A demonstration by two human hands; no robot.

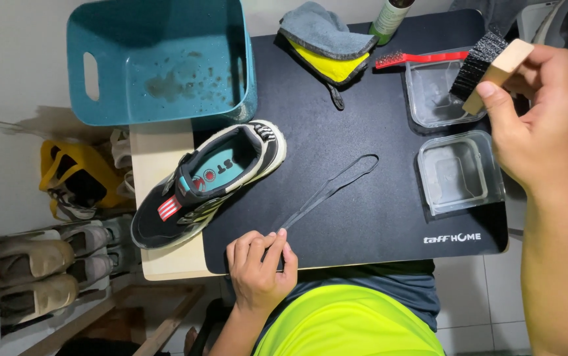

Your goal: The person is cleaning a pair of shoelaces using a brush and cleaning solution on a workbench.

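My right hand (539, 112) grips a wooden-backed brush with black bristles (488, 66), held over a clear plastic tub (437, 112) at the mat's far right. My left hand (259, 262) rests at the near edge of the black mat (363, 204), fingers pinching the end of a black shoelace (332, 186) that lies looped across the mat. A black sneaker with a cream sole and teal insole (208, 183) lies unlaced to the left, half on the mat, half on the wooden table.
A teal plastic basin (159, 59) with wet specks stands at the back left. A grey and yellow cloth (327, 43), a red-handled brush (419, 58), a green bottle (389, 16) and a second clear tub (460, 173) sit on the mat. Shoes line a rack (40, 264) at lower left.
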